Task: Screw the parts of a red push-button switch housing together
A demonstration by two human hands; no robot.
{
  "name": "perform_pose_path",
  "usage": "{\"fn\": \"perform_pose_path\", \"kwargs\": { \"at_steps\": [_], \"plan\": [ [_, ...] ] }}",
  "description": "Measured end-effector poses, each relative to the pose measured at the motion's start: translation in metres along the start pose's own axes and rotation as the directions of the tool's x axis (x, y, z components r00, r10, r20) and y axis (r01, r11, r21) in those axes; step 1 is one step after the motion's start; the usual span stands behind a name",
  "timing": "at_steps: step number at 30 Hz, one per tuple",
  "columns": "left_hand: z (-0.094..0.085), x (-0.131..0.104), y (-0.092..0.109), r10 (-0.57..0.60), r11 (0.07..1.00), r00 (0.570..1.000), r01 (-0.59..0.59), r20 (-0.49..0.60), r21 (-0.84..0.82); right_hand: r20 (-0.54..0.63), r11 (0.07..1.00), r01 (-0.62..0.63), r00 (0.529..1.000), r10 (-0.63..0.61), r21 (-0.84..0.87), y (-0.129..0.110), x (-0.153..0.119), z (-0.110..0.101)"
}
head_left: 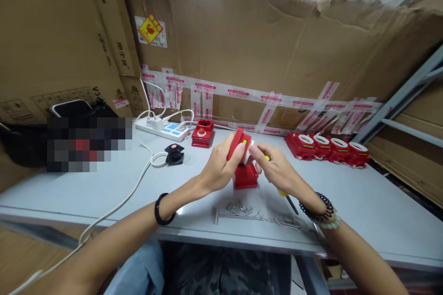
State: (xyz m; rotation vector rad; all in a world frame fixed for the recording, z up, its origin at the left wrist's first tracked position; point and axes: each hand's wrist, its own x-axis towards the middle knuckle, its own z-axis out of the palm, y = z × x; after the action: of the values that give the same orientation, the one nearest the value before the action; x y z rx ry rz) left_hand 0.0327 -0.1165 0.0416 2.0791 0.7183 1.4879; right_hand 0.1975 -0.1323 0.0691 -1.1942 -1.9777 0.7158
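My left hand (pixel 221 162) is wrapped round a red housing (pixel 236 141) with a small yellow label, held up tilted above the table. My right hand (pixel 273 165) is closed at the housing's right side, its fingertips at a white round part (pixel 248 153). A screwdriver with a yellow handle (pixel 283 192) sticks out below my right palm, its dark shaft pointing down to the right. Right beneath the housing is a red base (pixel 245 177) on the table. Several loose screws (pixel 240 208) lie nearer the front edge, beside a thin metal rod (pixel 238 216).
Several red units with white rings (pixel 330 147) line the back right. Another red unit (pixel 202 133) stands beside a white power strip (pixel 163 128). A black part (pixel 175 154) lies left of centre, near a white cable (pixel 133 189). Cardboard (pixel 263 50) walls the back.
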Motion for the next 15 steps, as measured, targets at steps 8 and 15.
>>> {"fn": "perform_pose_path", "kwargs": {
  "at_steps": [8, 15],
  "plan": [
    [-0.0016, -0.0009, -0.0049, 0.037, 0.997, 0.999, -0.038, 0.005, 0.072, -0.113, 0.993, 0.099, 0.988, -0.105, -0.058, -0.0002, -0.003, -0.0031],
    [-0.0028, -0.0024, -0.0069, 0.038, 0.995, 0.997, -0.044, 0.063, 0.088, -0.1, 0.998, 0.014, 0.995, -0.007, 0.062, -0.0018, -0.0001, -0.0015]
  ]
}}
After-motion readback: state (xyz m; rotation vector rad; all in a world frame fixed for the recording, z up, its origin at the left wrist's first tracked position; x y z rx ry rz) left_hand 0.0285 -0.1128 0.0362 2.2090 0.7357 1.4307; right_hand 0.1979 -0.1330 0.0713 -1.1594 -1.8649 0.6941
